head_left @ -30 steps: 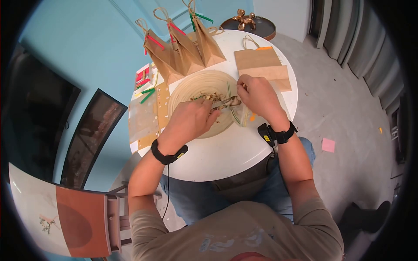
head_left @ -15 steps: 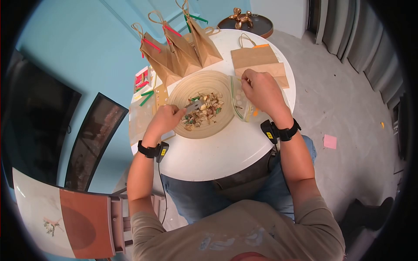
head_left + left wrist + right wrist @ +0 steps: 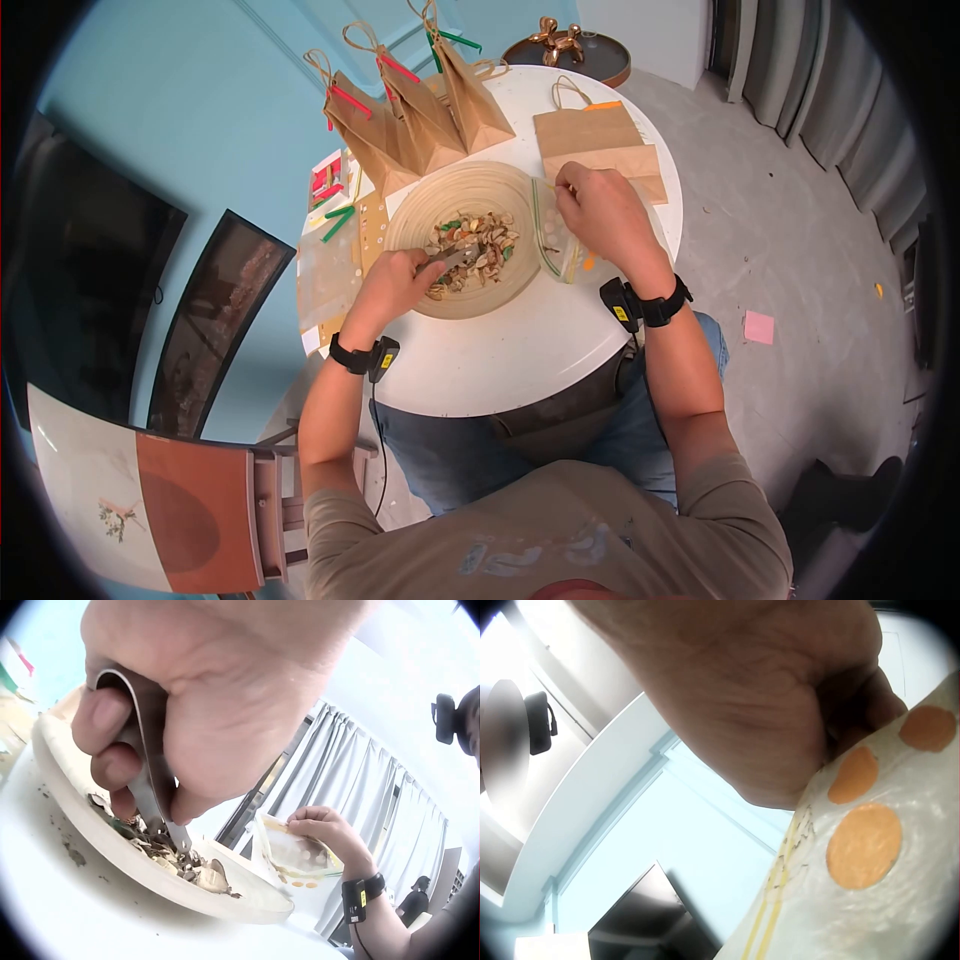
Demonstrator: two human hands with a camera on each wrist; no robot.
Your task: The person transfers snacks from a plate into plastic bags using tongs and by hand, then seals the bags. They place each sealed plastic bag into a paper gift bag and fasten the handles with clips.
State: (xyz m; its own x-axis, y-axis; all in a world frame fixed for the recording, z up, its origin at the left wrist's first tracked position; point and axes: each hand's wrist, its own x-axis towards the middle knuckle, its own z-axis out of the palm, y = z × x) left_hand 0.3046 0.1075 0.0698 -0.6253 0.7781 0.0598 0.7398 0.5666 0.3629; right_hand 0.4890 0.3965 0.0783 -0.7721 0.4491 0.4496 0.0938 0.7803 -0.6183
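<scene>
The left hand [image 3: 388, 287] grips metal tongs [image 3: 455, 258], whose tips are down among dried brown, cream and green pieces [image 3: 490, 240] in a round pale basket-like bowl [image 3: 410, 215]. In the left wrist view the fingers curl round the tongs [image 3: 150, 757] and the tips touch the pieces [image 3: 214, 879]. At the bowl's right, the right hand [image 3: 608, 217] pinches the upper edge of a clear zip bag [image 3: 552, 235]. The right wrist view shows that bag [image 3: 870, 915] close up, with orange dots; the fingertips are partly hidden.
Several paper bags [image 3: 430, 130] with red and green clips stand behind the bowl. Another paper bag [image 3: 600, 140] lies at the back right of the white table [image 3: 480, 375]. Left of the bowl are a clear bag [image 3: 325, 265] and green clips [image 3: 338, 224].
The left hand and tongs moved from the zip bag's mouth back left over the bowl, then slightly right and down into the pieces. The right hand keeps hold of the bag.
</scene>
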